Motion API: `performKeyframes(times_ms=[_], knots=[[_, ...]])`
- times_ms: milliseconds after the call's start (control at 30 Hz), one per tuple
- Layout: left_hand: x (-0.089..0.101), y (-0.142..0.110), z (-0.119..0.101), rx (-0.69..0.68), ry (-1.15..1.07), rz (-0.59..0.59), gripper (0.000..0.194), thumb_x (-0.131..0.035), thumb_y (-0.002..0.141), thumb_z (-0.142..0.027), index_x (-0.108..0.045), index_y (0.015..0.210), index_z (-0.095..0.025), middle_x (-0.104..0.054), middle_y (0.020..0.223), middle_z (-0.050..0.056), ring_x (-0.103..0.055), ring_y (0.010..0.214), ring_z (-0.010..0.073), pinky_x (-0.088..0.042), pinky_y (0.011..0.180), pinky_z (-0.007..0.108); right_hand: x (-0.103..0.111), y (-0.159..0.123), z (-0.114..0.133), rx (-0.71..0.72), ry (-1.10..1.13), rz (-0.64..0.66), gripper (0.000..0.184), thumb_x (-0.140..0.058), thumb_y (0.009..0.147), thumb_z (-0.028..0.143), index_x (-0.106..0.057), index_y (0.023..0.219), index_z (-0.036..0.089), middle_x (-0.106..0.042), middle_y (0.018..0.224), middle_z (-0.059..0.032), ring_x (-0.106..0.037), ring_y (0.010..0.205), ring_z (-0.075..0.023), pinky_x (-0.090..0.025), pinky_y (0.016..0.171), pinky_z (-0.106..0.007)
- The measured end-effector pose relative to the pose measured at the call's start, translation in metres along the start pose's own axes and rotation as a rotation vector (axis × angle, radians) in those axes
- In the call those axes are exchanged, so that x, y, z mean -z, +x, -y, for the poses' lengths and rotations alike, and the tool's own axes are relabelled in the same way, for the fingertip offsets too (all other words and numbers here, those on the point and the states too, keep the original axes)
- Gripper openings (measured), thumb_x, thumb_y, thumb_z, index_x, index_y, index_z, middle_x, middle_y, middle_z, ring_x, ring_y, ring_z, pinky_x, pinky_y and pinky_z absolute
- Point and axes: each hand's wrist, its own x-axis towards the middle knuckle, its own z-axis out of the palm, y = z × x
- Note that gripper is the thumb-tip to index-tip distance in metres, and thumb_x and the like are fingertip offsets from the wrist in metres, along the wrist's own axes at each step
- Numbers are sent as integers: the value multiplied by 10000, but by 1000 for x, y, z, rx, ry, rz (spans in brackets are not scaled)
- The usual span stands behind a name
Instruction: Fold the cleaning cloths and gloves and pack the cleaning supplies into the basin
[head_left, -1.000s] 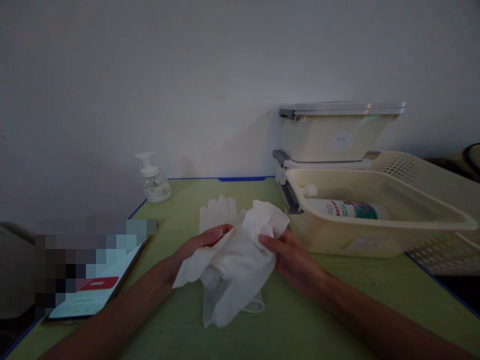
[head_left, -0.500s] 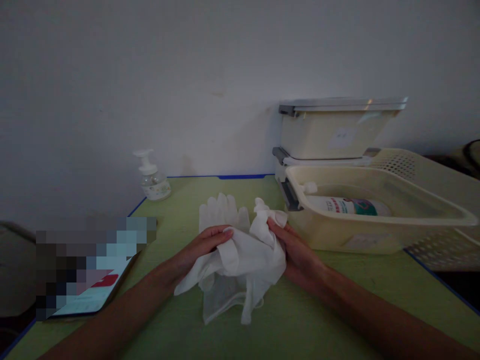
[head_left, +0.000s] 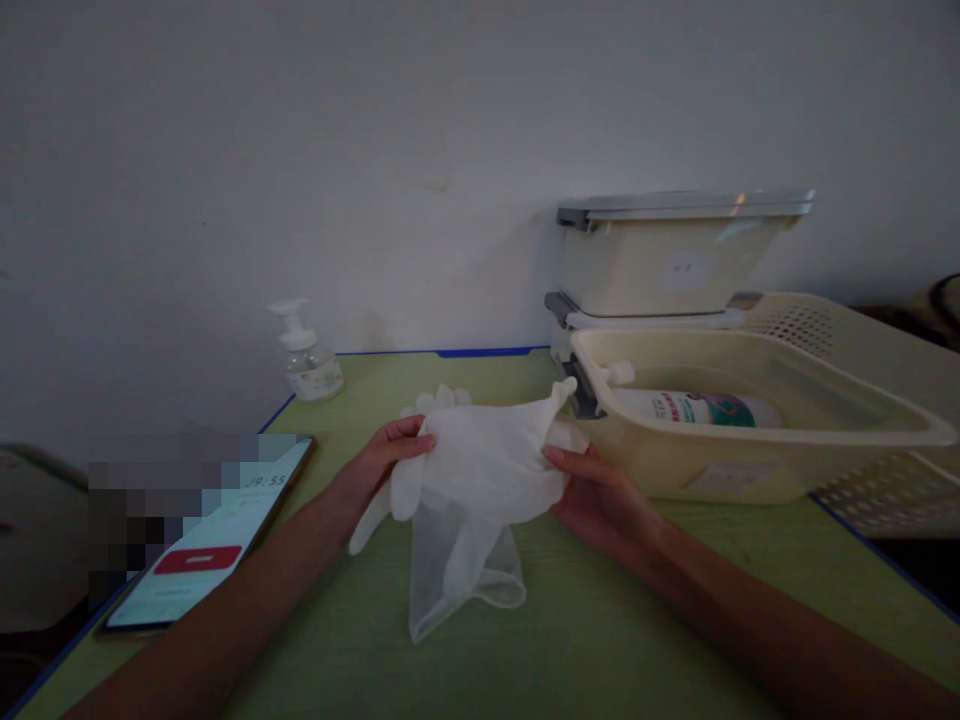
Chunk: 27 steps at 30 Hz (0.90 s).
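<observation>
Both hands hold up one white rubber glove [head_left: 487, 460] just above the green table [head_left: 600, 640]. My left hand [head_left: 375, 465] pinches its left edge with closed fingers. My right hand [head_left: 600, 495] grips its right side near the cuff. The glove is stretched flat between them, a finger pointing up at the right. A second, thinner glove [head_left: 457, 570] lies on the table beneath, its cuff towards me and its fingertips [head_left: 442, 398] showing behind the held glove.
A phone [head_left: 206, 545] with a lit screen lies at the left edge. A pump bottle [head_left: 307, 365] stands at the back left. Right of the hands sit a cream tub [head_left: 750, 450] holding a bottle [head_left: 697, 408], lidded boxes [head_left: 675, 265] and a perforated basket [head_left: 862, 350].
The glove was bunched between my hands; now it is lifted and spread out flat. My left hand moved back and up, and the lower glove lies more exposed.
</observation>
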Motion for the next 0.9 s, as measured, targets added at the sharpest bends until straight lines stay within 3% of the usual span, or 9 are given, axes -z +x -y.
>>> performKeyframes(times_ms=[100,200,400,467,533,633,733,800,900], knots=[[5,6,-1,-40,14,-71,190,-680,507,-179,-632,688,-147,-631,589,-17,-547,475,98,-431,472,192,-1,2,2,-5,107,-36,234,-676,648,254,-630,872,207,-677,931,-4,-612,909,-170,-456,858,-303],[8,10,0,-192,248,-203,118,-612,596,-260,-595,661,-163,-591,569,-22,-540,506,119,-428,492,218,-2,4,3,-12,162,-57,162,-628,696,288,-630,843,219,-677,943,-3,-597,955,-176,-464,835,-302],[9,13,0,-587,812,-458,151,-507,690,-276,-626,713,-186,-594,831,29,-551,867,192,-430,820,305,-5,5,4,80,60,-78,170,-621,687,286,-618,833,199,-661,982,-29,-569,1003,-198,-438,853,-337],[11,11,0,-691,967,-533,199,-486,700,-296,-646,714,-178,-547,798,36,-538,825,194,-443,768,312,-7,4,4,126,10,-93,179,-664,638,298,-615,768,186,-663,901,-32,-587,914,-191,-452,800,-314],[13,8,-1,-710,1034,-592,243,-479,702,-308,-672,729,-163,-492,712,19,-513,696,174,-436,642,290,-9,2,5,160,-52,-137,203,-709,594,308,-601,696,169,-642,763,-23,-584,733,-149,-458,659,-260],[14,5,-3,-595,959,-615,294,-467,717,-311,-687,809,-139,-454,546,-29,-420,480,118,-334,473,240,-10,-1,6,184,-184,-218,275,-744,569,325,-529,578,153,-471,505,50,-378,432,-44,-295,406,-176],[12,4,-5,-481,728,-543,330,-451,743,-321,-654,912,-123,-419,395,-74,-364,353,91,-259,401,212,-10,-2,7,169,-309,-223,367,-704,618,399,-429,534,170,-272,404,108,-191,356,-17,-133,344,-169],[11,6,-6,-487,586,-473,318,-448,764,-324,-625,938,-126,-483,393,-63,-435,365,99,-305,417,204,-8,-1,7,192,-409,-198,368,-636,684,432,-411,537,179,-261,377,108,-186,335,-22,-127,331,-171],[14,11,-5,-615,485,-448,244,-497,771,-318,-624,905,-158,-656,655,8,-592,605,126,-424,573,219,-5,-2,7,340,-574,-123,228,-522,785,356,-552,672,160,-444,452,50,-337,369,-53,-262,349,-171]])
